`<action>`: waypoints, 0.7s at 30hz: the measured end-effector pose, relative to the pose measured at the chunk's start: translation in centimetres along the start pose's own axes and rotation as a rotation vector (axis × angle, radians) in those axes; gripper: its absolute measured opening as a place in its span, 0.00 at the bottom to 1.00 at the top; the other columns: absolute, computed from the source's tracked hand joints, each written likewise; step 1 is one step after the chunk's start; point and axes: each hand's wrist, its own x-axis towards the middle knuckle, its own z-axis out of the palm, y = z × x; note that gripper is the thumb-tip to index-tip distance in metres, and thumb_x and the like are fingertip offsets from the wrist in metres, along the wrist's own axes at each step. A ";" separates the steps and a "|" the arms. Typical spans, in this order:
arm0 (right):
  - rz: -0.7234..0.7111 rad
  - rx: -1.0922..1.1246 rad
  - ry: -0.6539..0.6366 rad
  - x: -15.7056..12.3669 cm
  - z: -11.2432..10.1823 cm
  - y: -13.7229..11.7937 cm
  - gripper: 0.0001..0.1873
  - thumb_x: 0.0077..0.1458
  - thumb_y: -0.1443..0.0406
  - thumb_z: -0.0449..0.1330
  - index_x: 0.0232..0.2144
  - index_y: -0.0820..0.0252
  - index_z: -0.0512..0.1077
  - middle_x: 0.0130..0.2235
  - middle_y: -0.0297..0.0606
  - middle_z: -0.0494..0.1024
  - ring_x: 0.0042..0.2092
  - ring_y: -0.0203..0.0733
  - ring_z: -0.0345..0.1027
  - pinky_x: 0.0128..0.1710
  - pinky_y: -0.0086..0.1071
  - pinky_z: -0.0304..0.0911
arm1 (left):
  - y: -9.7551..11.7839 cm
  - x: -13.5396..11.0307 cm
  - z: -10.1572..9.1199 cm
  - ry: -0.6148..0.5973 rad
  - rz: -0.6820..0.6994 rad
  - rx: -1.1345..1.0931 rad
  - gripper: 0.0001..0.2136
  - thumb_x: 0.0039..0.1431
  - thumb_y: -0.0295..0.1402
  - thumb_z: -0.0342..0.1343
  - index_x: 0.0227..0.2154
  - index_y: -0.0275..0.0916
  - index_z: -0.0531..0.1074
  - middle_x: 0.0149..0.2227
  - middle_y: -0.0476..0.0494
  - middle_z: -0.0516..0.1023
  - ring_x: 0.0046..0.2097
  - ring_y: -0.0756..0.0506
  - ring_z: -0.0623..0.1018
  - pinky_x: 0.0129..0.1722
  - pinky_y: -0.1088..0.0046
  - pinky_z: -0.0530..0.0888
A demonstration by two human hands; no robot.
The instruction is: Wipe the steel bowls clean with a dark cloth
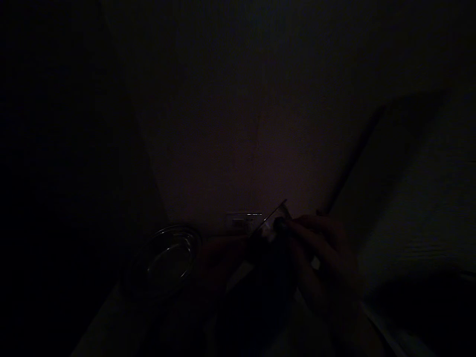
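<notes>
The scene is very dark. My right hand shows faintly at the lower middle, fingers curled around a dark object with a thin shiny edge at its top; I cannot make out what it is. My left hand is a dim reddish shape just left of that object, seemingly touching it; its fingers are too dark to read. A shiny round metal dish lies to the left of both hands.
A small pale box-like thing sits just behind the hands. A dim wall fills the background, with a dark diagonal shadow at the right. A pale surface edge runs along the bottom right.
</notes>
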 end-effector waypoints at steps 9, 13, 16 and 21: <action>-0.048 -0.060 -0.034 0.0 0.6 -0.6 0.19 0.58 0.72 0.56 0.51 0.55 0.68 0.43 0.42 0.73 0.44 0.46 0.66 0.47 0.47 0.65 | 1.1 -0.1 0.9 0.018 -0.039 -0.009 0.13 0.54 0.41 0.58 0.32 0.37 0.80 0.36 0.42 0.83 0.42 0.39 0.80 0.44 0.63 0.76; -0.161 -0.125 -0.087 -0.2 0.9 -1.2 0.18 0.58 0.69 0.57 0.51 0.58 0.68 0.46 0.44 0.73 0.47 0.48 0.64 0.54 0.54 0.58 | 1.3 -0.2 1.3 0.049 -0.068 -0.005 0.13 0.53 0.42 0.58 0.34 0.38 0.79 0.36 0.42 0.83 0.42 0.39 0.80 0.44 0.63 0.75; -0.196 -0.141 -0.100 -0.1 1.0 -0.9 0.16 0.58 0.68 0.57 0.49 0.60 0.69 0.45 0.44 0.74 0.46 0.48 0.64 0.52 0.53 0.59 | 1.6 -0.1 1.6 0.043 -0.076 -0.002 0.13 0.52 0.42 0.59 0.31 0.37 0.80 0.35 0.42 0.83 0.42 0.39 0.80 0.44 0.64 0.75; -0.121 -0.156 -0.181 -0.1 1.2 1.9 0.13 0.61 0.71 0.51 0.47 0.65 0.70 0.38 0.45 0.77 0.38 0.43 0.69 0.35 0.35 0.68 | 1.3 0.5 1.8 0.080 -0.107 0.008 0.15 0.52 0.45 0.59 0.28 0.36 0.79 0.31 0.41 0.83 0.38 0.40 0.80 0.39 0.65 0.75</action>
